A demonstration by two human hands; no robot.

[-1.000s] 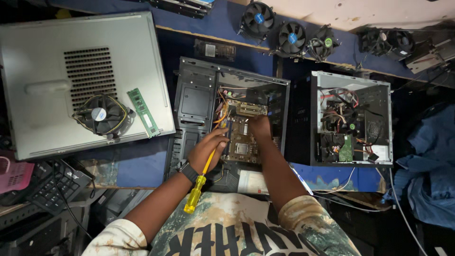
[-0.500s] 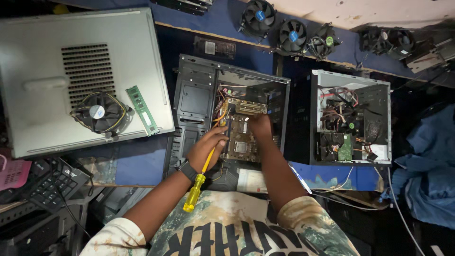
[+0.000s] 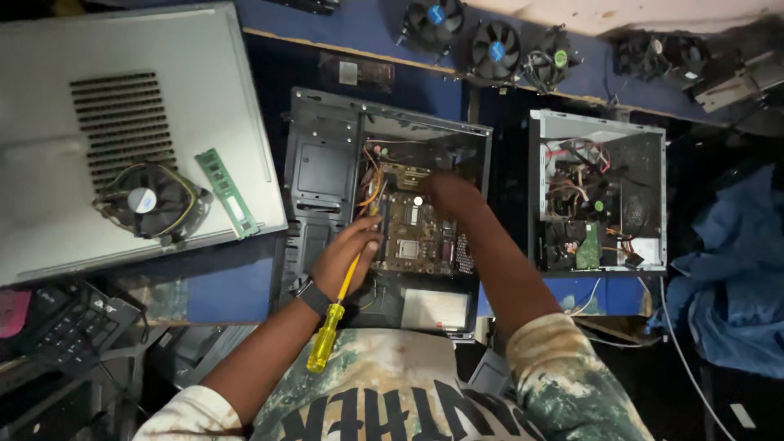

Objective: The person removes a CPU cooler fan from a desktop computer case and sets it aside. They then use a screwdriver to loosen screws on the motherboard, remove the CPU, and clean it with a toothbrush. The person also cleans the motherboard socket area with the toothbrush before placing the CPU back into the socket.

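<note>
Blue surface [image 3: 204,286] carries an open computer case [image 3: 327,163]. Left hand [image 3: 347,253], clamped on a yellow screwdriver [image 3: 327,339], stays at the motherboard [image 3: 420,237]; right hand [image 3: 449,196] has reached deeper, its grip unclear.

We see a glossy translucent yellow plastic handle on the screwdriver [image 3: 327,336], matt dark sheet metal on the open computer case [image 3: 320,175], and smooth pale painted metal on the side panel [image 3: 49,98].
</note>
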